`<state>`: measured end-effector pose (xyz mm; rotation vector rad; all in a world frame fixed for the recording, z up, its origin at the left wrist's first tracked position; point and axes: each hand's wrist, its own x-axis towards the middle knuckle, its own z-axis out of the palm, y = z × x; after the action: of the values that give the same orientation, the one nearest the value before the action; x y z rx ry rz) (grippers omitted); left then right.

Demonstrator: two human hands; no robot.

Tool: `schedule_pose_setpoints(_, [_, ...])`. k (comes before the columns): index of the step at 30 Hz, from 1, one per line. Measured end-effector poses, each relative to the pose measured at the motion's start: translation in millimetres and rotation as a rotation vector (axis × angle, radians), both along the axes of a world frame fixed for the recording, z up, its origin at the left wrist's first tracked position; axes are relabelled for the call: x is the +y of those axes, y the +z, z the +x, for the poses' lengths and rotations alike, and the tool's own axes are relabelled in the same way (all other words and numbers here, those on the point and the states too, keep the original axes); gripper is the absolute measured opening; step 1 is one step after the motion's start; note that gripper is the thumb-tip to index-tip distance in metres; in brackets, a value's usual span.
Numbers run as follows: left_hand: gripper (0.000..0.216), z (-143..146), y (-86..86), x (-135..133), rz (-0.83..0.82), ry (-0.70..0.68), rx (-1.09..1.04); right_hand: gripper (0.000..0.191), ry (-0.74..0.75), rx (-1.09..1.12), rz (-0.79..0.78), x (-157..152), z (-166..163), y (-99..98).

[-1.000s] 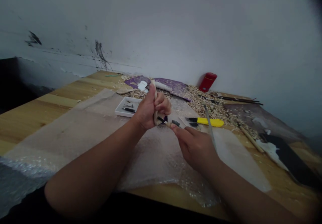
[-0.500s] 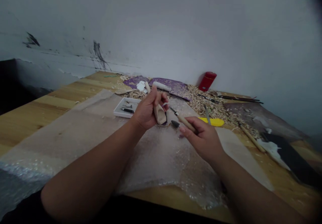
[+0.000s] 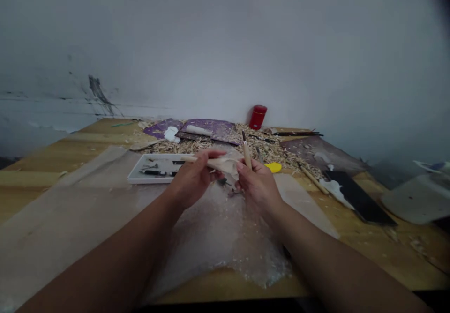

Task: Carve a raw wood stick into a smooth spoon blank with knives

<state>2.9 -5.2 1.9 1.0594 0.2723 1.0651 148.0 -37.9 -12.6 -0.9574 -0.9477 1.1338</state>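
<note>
Here, we hold the wooden spoon [image 3: 224, 164] crosswise above the bubble wrap [image 3: 105, 205]; our left hand [image 3: 191, 180] has its grip clamped around the handle; our right hand [image 3: 259, 185] has its grip wrapped on a wood-handled carving tool [image 3: 246, 153], dark tip upward, its thumb at the spoon's wide end; just beyond our left hand sits a white tray [image 3: 144, 180]; wood shavings [image 3: 277, 151] litter the counter [image 3: 35, 167] farther back, near a red case [image 3: 258, 117].
</note>
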Motion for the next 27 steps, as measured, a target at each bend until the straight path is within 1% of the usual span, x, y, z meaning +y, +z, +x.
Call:
schedule_pose_setpoints(1, [0.029,-3,0.5,1,0.007,-0.042,0.05,0.02,-0.028,-0.037,0.034,3,6,0.2])
schedule_pose_setpoints(3, [0.032,-11,2.6,6,0.003,-0.163,0.116,0.02,-0.06,-0.158,0.091,9,17,1.1])
schedule_pose_setpoints(5, [0.039,-19,5.3,11,0.002,-0.269,0.145,0.02,-0.054,-0.295,0.13,13,27,2.9])
schedule_pose_setpoints(7, [0.038,-25,7.2,14,0.018,-0.335,0.183,0.021,-0.033,-0.414,0.157,14,34,5.7])
schedule_pose_setpoints(8, [0.035,-26,7.5,15,0.026,-0.34,0.214,0.02,-0.026,-0.477,0.173,14,36,7.3])
schedule_pose_setpoints(10, [0.025,-23,6.7,14,0.033,-0.295,0.316,0.019,-0.015,-0.624,0.215,12,37,10.0])
schedule_pose_setpoints(12, [0.022,-16,4.8,10,0.053,-0.233,0.467,0.015,0.001,-0.767,0.267,10,34,11.0])
schedule_pose_setpoints(13, [0.023,-12,3.6,6,0.077,-0.234,0.555,0.014,0.013,-0.808,0.287,9,32,10.5])
schedule_pose_setpoints(14, [0.024,-8,2.4,3,0.109,-0.251,0.626,0.014,0.027,-0.818,0.297,8,30,9.5])
schedule_pose_setpoints(16, [0.023,-1,0.1,-3,0.148,-0.29,0.712,0.017,0.051,-0.76,0.296,7,27,6.7])
schedule_pose_setpoints(18, [0.021,3,-1.9,-6,0.125,-0.269,0.706,0.023,0.043,-0.683,0.3,7,26,4.4])
schedule_pose_setpoints(20, [0.02,4,-3.1,-6,0.063,-0.214,0.627,0.028,-0.021,-0.689,0.341,7,27,4.4])
schedule_pose_setpoints(24, [0.019,3,-2.6,-1,-0.035,-0.137,0.39,0.029,-0.154,-0.914,0.483,4,33,9.7])
schedule_pose_setpoints(27, [0.026,0,-1.4,1,-0.063,-0.088,0.263,0.031,-0.177,-1.128,0.575,1,33,11.4])
